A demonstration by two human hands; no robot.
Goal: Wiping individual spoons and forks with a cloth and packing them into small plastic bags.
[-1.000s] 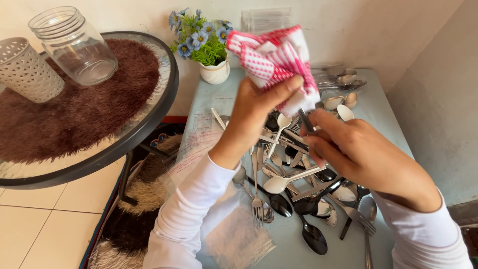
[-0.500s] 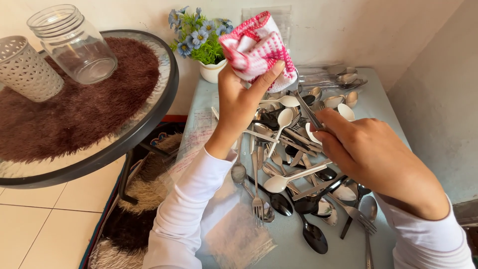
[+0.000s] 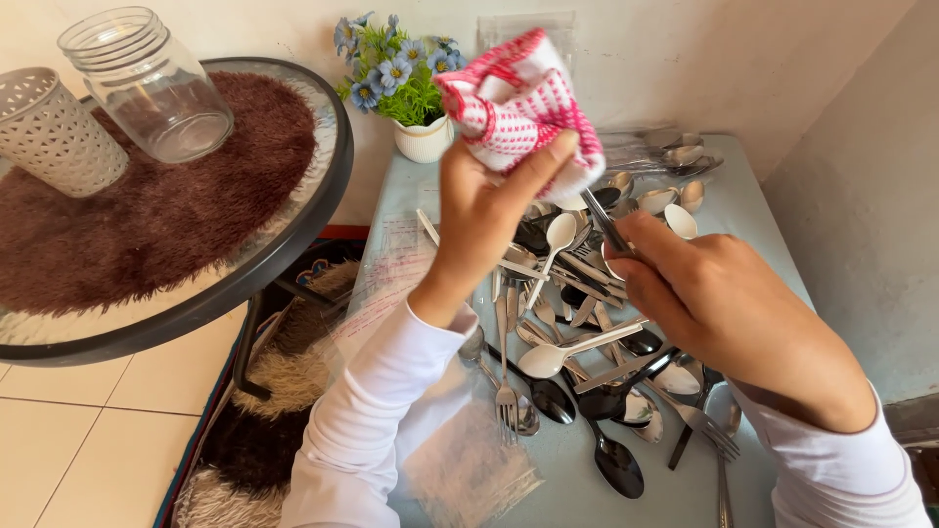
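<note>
Both hands meet: cloth [image 3: 518, 108] wraps utensil [image 3: 606, 227].

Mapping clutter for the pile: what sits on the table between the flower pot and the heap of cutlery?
In the head view, little: bare pale-blue table and one thin pale utensil handle lie between the flower pot and the cutlery heap. The left hand hides part of it.

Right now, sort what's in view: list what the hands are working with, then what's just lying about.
In use: left hand, pink checked cloth, right hand, metal utensil, cutlery pile.
Lying about: glass jar, white basket, flower pot, brown rug.
</note>
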